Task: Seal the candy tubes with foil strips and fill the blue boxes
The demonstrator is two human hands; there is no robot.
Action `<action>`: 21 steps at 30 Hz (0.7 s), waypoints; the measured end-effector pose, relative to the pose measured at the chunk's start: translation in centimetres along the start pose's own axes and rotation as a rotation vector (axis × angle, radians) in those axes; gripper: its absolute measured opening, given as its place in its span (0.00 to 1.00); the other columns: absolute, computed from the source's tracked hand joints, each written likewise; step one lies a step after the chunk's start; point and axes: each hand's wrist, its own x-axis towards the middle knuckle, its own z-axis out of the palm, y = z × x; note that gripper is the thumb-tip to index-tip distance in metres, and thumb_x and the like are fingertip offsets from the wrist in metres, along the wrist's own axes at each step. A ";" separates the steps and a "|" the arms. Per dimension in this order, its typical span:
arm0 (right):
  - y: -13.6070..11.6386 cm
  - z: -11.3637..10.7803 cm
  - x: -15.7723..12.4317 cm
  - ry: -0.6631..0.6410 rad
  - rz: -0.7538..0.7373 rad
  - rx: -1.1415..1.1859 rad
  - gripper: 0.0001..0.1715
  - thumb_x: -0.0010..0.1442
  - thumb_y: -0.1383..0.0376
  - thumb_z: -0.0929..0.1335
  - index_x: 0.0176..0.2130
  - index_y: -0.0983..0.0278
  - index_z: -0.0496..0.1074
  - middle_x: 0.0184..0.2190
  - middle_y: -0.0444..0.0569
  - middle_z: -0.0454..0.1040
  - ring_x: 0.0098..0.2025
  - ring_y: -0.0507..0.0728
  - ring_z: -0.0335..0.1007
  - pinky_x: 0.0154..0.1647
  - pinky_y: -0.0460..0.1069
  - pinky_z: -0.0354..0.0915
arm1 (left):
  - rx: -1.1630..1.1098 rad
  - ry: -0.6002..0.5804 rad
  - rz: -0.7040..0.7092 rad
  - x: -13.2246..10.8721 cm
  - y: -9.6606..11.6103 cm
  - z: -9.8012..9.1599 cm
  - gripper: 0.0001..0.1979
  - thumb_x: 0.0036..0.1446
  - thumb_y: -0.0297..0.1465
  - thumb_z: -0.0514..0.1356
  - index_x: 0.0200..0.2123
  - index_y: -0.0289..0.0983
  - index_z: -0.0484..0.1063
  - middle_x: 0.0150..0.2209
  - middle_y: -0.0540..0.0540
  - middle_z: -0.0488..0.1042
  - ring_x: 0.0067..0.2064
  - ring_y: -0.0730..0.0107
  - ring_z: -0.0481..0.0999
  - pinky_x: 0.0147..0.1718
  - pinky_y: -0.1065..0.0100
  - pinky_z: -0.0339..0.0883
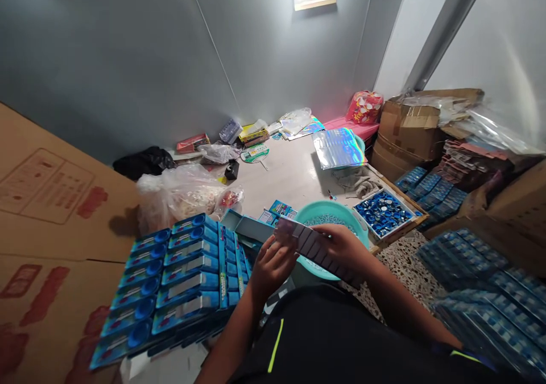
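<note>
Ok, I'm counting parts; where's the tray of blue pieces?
Head view, right of centre: the tray is on the table, just right of the teal basin.

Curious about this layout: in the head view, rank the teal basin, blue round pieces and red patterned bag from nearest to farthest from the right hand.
1. Teal basin, right by the right hand.
2. Blue round pieces, to the basin's right.
3. Red patterned bag, far back.

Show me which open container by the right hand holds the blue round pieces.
The white-rimmed rectangular tray, right of the round turquoise plastic basin; blue round pieces lie in it, whereas the basin holds small pale pieces.
</note>
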 end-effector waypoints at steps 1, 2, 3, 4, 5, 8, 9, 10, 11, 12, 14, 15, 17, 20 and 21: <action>-0.1 -0.2 0.2 0.002 0.002 0.004 0.19 0.63 0.69 0.65 0.49 0.57 0.80 0.45 0.50 0.82 0.46 0.64 0.78 0.47 0.56 0.70 | -0.004 0.013 -0.003 -0.5 0.1 0.3 0.17 0.60 0.25 0.63 0.51 0.44 0.75 0.50 0.47 0.81 0.57 0.61 0.77 0.63 0.53 0.63; -0.1 -0.4 0.3 0.003 0.005 0.004 0.19 0.63 0.69 0.65 0.49 0.57 0.80 0.45 0.50 0.82 0.46 0.64 0.78 0.47 0.56 0.70 | -0.017 0.017 -0.022 -1.1 0.3 0.6 0.17 0.60 0.24 0.63 0.51 0.44 0.75 0.50 0.47 0.81 0.57 0.61 0.77 0.62 0.53 0.64; -0.1 -0.6 0.5 0.008 0.008 0.008 0.19 0.63 0.69 0.65 0.48 0.57 0.80 0.45 0.50 0.82 0.46 0.64 0.78 0.46 0.56 0.70 | -0.040 0.015 -0.055 -1.6 0.4 1.1 0.17 0.60 0.23 0.62 0.51 0.44 0.75 0.49 0.47 0.82 0.56 0.62 0.77 0.62 0.53 0.64; 0.0 -0.9 0.7 0.019 0.015 0.019 0.19 0.62 0.69 0.65 0.48 0.58 0.80 0.45 0.50 0.82 0.46 0.64 0.78 0.46 0.56 0.70 | -0.076 0.009 -0.098 -2.0 0.7 1.5 0.17 0.61 0.23 0.61 0.50 0.44 0.75 0.48 0.47 0.82 0.56 0.62 0.78 0.62 0.53 0.64; 0.2 -1.1 1.0 0.029 0.024 0.034 0.19 0.62 0.70 0.64 0.48 0.58 0.80 0.45 0.50 0.82 0.46 0.63 0.78 0.46 0.56 0.70 | -0.125 0.006 -0.155 -2.4 0.9 1.8 0.16 0.61 0.22 0.60 0.48 0.44 0.76 0.47 0.47 0.82 0.55 0.63 0.79 0.62 0.52 0.65; 1.6 -1.7 1.7 0.053 0.061 0.025 0.19 0.61 0.70 0.64 0.47 0.59 0.79 0.44 0.51 0.82 0.45 0.63 0.78 0.46 0.56 0.70 | -0.320 0.097 -0.420 -2.8 2.1 1.8 0.09 0.63 0.24 0.59 0.40 0.43 0.77 0.41 0.47 0.83 0.49 0.64 0.81 0.57 0.53 0.70; 2.3 -1.9 2.0 0.061 0.074 -0.014 0.19 0.61 0.70 0.64 0.47 0.60 0.79 0.44 0.51 0.81 0.46 0.63 0.78 0.46 0.56 0.70 | -0.388 0.149 -0.523 -2.7 2.5 1.3 0.07 0.63 0.25 0.59 0.39 0.42 0.76 0.40 0.47 0.83 0.48 0.64 0.82 0.55 0.54 0.72; 3.2 -2.0 2.2 0.061 0.090 -0.066 0.19 0.61 0.70 0.64 0.47 0.60 0.79 0.44 0.51 0.81 0.46 0.63 0.77 0.47 0.55 0.70 | -0.452 0.201 -0.627 -2.5 2.9 0.4 0.06 0.62 0.27 0.59 0.38 0.42 0.75 0.39 0.46 0.83 0.47 0.63 0.82 0.53 0.55 0.74; 4.2 -2.0 2.5 0.043 0.122 -0.124 0.20 0.61 0.70 0.63 0.48 0.60 0.78 0.46 0.51 0.81 0.47 0.63 0.77 0.48 0.55 0.69 | -0.512 0.241 -0.727 -2.3 3.3 -0.7 0.04 0.62 0.28 0.60 0.38 0.42 0.75 0.40 0.46 0.82 0.48 0.63 0.81 0.52 0.55 0.74; 5.2 -1.9 2.7 0.010 0.171 -0.181 0.21 0.61 0.70 0.63 0.49 0.60 0.77 0.47 0.51 0.80 0.49 0.62 0.76 0.49 0.53 0.69 | -0.570 0.272 -0.818 -2.0 3.6 -2.1 0.03 0.62 0.29 0.61 0.37 0.41 0.75 0.40 0.45 0.81 0.49 0.62 0.81 0.51 0.55 0.75; 7.3 -1.3 2.9 -0.089 0.298 -0.280 0.23 0.61 0.72 0.62 0.51 0.61 0.76 0.50 0.51 0.79 0.51 0.59 0.76 0.50 0.50 0.68 | -0.677 0.335 -0.960 -1.3 3.9 -5.2 0.02 0.60 0.31 0.63 0.35 0.40 0.74 0.41 0.44 0.80 0.48 0.60 0.81 0.49 0.57 0.76; 8.2 -0.9 3.0 -0.138 0.362 -0.321 0.24 0.60 0.73 0.62 0.52 0.62 0.75 0.50 0.52 0.79 0.50 0.58 0.76 0.50 0.49 0.68 | -0.715 0.385 -1.010 -1.0 3.9 -6.7 0.03 0.59 0.32 0.64 0.33 0.39 0.73 0.40 0.44 0.80 0.46 0.61 0.81 0.46 0.59 0.77; 9.4 0.2 3.0 -0.201 0.456 -0.395 0.24 0.58 0.75 0.63 0.51 0.65 0.75 0.47 0.55 0.80 0.48 0.60 0.77 0.48 0.50 0.69 | -0.748 0.505 -1.077 -0.4 3.6 -9.5 0.07 0.56 0.32 0.67 0.29 0.38 0.72 0.37 0.45 0.79 0.41 0.63 0.82 0.40 0.64 0.78; 9.3 1.8 3.4 -0.220 0.486 -0.484 0.23 0.57 0.75 0.65 0.52 0.69 0.75 0.47 0.61 0.79 0.51 0.66 0.75 0.53 0.56 0.67 | -0.752 0.670 -1.170 0.4 2.5 -12.3 0.09 0.52 0.32 0.70 0.28 0.38 0.72 0.37 0.47 0.78 0.38 0.67 0.81 0.38 0.68 0.77; 8.7 2.3 3.7 -0.216 0.466 -0.497 0.22 0.60 0.73 0.65 0.53 0.69 0.74 0.50 0.63 0.78 0.54 0.67 0.74 0.56 0.58 0.65 | -0.770 0.706 -1.202 0.6 2.0 -12.8 0.10 0.51 0.32 0.71 0.28 0.38 0.72 0.37 0.48 0.78 0.38 0.68 0.81 0.39 0.68 0.77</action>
